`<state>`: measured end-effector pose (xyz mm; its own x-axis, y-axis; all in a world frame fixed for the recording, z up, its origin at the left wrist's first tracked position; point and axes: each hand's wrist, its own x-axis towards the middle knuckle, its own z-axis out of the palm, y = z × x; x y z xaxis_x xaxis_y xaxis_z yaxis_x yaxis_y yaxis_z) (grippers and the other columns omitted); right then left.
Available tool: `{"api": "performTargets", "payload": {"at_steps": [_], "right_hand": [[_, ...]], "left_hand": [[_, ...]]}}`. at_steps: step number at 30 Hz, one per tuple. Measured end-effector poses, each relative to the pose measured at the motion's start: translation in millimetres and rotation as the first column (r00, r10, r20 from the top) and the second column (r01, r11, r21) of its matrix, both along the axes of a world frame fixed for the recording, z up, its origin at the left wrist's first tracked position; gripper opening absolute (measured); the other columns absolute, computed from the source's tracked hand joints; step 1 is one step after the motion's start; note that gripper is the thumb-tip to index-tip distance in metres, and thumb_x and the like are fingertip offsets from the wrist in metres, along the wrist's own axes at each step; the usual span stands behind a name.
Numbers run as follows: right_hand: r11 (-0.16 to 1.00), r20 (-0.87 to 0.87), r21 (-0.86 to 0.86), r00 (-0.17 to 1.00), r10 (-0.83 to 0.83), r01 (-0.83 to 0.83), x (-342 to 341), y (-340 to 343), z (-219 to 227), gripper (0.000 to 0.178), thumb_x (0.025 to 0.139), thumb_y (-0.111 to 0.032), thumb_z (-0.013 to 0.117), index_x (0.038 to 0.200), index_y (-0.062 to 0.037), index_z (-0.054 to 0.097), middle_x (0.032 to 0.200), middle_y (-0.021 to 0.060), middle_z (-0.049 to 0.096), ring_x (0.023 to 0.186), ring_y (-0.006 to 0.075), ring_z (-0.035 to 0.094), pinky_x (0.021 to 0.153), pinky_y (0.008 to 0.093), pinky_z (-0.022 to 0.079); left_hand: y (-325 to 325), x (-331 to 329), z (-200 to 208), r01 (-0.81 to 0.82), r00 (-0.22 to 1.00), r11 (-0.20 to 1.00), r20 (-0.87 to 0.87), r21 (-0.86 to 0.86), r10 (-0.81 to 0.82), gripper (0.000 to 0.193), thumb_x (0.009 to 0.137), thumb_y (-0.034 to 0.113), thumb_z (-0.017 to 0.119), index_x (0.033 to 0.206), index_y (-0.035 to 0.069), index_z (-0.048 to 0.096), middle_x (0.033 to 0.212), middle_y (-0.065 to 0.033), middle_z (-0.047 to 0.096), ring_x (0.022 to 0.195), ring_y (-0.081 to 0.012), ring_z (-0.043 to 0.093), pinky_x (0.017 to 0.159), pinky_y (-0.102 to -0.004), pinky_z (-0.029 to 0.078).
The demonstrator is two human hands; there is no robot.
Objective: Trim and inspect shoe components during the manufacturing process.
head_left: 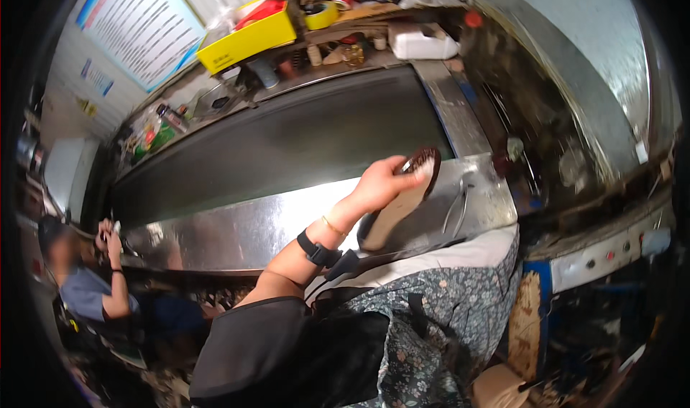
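My left hand [385, 184] reaches out over the metal ledge and is closed on a shoe [399, 212]. The shoe is dark glossy brown at its upper end and has a long beige face; its lower end hangs over the ledge near my lap. Part of it is covered by my fingers. A dark strap with a small device is around my left wrist. Just right of the shoe, a slim metal tool with two curved handles, like pliers [458, 205], lies on the ledge. My right hand does not show.
Beyond the shiny metal ledge [237, 225] runs a dark conveyor belt [287, 135]. A yellow box [251, 38], a roll of yellow tape [321, 16] and a white jug [422, 43] stand behind it. At the left sits another person [97, 286]. A control panel [600, 263] is at the right.
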<state>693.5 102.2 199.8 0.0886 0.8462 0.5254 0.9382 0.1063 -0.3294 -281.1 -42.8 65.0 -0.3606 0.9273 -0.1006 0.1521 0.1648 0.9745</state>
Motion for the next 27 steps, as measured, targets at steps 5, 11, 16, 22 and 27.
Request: {"api": "performTargets", "payload": {"at_steps": [5,11,16,22,27], "right_hand": [[0.844,0.229,-0.066,0.831,-0.506,0.532,-190,-2,-55,0.067,0.085,-0.029,0.068,0.144,-0.0128,0.040,0.135,0.0206,0.050,0.118,0.0371,0.054,0.096,0.0464,0.045],[0.923,-0.063,0.277,0.953,0.295,-0.268,-423,-93,-48,0.076,0.071,0.008,0.071,0.140,-0.0024,0.041,0.143,0.0154,0.041,0.133,0.0304,0.039,0.112,0.0424,0.028],[0.580,-0.126,0.131,0.567,0.814,-0.804,-624,-127,-87,0.082,0.056,-0.028,0.082,0.129,-0.0067,0.051,0.136,0.0268,0.045,0.120,0.0453,0.049,0.097,0.0507,0.043],[0.182,-0.606,-0.090,0.198,0.770,-0.979,-698,-146,-97,0.090,0.077,-0.048,0.075,0.142,-0.0007,0.036,0.131,0.0259,0.050,0.110,0.0375,0.058,0.089,0.0444,0.050],[0.019,-0.920,0.033,-0.023,0.392,-0.999,-747,-106,-89,0.069,0.100,-0.046,0.044,0.146,0.0032,0.028,0.142,0.0214,0.042,0.131,0.0282,0.042,0.109,0.0371,0.032]], "left_hand": [[-53,19,-47,0.023,0.384,0.993,-0.916,-0.116,-0.116,0.062,0.078,0.047,0.070,0.120,0.003,0.057,0.107,-0.0164,0.064,0.104,-0.0323,0.059,0.103,-0.0545,0.036],[-30,51,-28,-0.063,0.958,0.991,-0.284,-0.116,0.028,0.060,0.086,0.046,0.067,0.123,0.000,0.058,0.119,-0.0164,0.063,0.107,-0.0257,0.059,0.093,-0.0317,0.045],[18,113,11,-0.047,0.631,0.992,0.774,0.116,-0.060,0.056,0.100,0.050,0.042,0.122,0.003,0.060,0.123,-0.0104,0.060,0.116,-0.0200,0.054,0.103,-0.0362,0.039],[-23,48,-2,-0.061,0.323,0.998,0.945,-0.034,0.052,0.059,0.089,0.059,0.050,0.073,0.005,0.068,0.070,-0.0132,0.069,0.058,-0.0301,0.066,0.055,-0.0405,0.057],[-44,69,12,-0.095,0.230,0.995,0.973,-0.008,0.030,0.047,0.094,0.049,0.052,0.078,0.007,0.067,0.071,-0.0082,0.068,0.059,-0.0218,0.065,0.057,-0.0336,0.056]]}}
